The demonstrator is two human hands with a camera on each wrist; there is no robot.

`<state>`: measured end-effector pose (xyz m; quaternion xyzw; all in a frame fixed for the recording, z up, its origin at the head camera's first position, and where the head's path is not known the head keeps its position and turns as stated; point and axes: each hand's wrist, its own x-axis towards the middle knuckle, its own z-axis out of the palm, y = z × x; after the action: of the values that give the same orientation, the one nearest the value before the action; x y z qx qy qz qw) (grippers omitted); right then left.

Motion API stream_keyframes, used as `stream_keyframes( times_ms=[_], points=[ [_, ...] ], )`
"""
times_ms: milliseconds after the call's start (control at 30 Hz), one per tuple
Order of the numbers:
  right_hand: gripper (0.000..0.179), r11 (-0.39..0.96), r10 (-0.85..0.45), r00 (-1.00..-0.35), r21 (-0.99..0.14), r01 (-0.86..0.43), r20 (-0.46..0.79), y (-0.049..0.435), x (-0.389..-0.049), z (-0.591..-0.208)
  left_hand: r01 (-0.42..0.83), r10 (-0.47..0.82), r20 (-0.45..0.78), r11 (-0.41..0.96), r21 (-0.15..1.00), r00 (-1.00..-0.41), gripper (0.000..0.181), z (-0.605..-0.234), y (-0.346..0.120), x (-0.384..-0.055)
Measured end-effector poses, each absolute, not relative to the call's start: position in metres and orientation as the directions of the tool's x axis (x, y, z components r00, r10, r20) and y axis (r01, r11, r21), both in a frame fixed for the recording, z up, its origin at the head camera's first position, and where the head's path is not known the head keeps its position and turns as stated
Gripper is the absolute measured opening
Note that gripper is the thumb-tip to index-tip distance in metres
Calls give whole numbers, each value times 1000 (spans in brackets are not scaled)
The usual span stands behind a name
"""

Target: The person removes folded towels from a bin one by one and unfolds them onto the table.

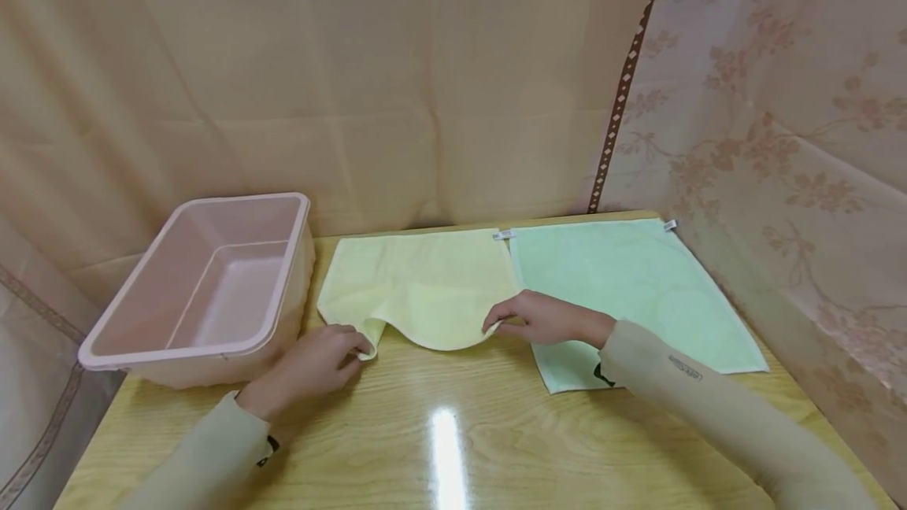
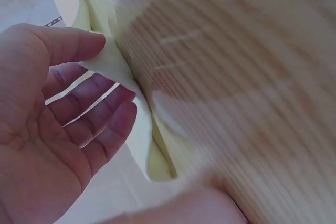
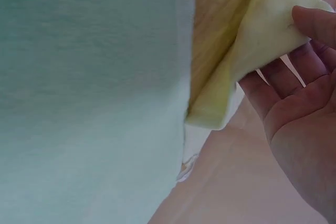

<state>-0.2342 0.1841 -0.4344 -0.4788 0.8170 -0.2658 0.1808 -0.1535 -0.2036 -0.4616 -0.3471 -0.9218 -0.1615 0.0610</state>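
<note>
A pale yellow towel point(image 1: 439, 274) lies on the wooden table, its near edge lifted and wavy between the two hands. My left hand point(image 1: 319, 360) pinches the near left part of that edge; in the left wrist view the thumb lies on top of the cloth with the fingers beneath. Near the right corner, my right hand point(image 1: 542, 317) pinches the same edge between thumb and fingers, also visible in the right wrist view. A light green towel point(image 1: 602, 282) lies spread flat to the right, partly under the right forearm.
A pink plastic basin point(image 1: 290, 290) stands at the table's left, with nothing visible inside. Beige curtains point(image 1: 354, 85) hang behind the table, and a floral curtain point(image 1: 801, 179) borders its right side. Bare wooden tabletop point(image 1: 524, 447) extends in front of the towels.
</note>
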Motion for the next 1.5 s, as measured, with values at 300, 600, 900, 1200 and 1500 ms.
stream_keyframes(
  times_ms=[300, 600, 900, 1200, 1500],
  points=[
    [23, 414, -892, -441, -572, -708, -101, 206, -221, -448, 652, 641, 142, 705, 278, -754, 16, -454, -229, -127],
    [30, 322, -931, -362, -577, -750, -49, 226, -213, -446, 556, 586, -21, 779, 290, -810, 26, -436, -224, -112],
    [31, 315, -936, -348, -553, -771, -48, 230, -209, -447, 477, 527, -76, 813, 334, -846, 44, -428, -219, -110],
    [27, 373, -900, -424, -319, -871, 104, 214, -218, -446, 490, 498, 21, 843, 222, -867, 33, -439, -203, -124],
    [65, 624, -780, -597, -282, -728, -187, 210, -230, -454, 304, 400, -245, 886, 350, -883, 91, -453, -197, -137]
  ],
)
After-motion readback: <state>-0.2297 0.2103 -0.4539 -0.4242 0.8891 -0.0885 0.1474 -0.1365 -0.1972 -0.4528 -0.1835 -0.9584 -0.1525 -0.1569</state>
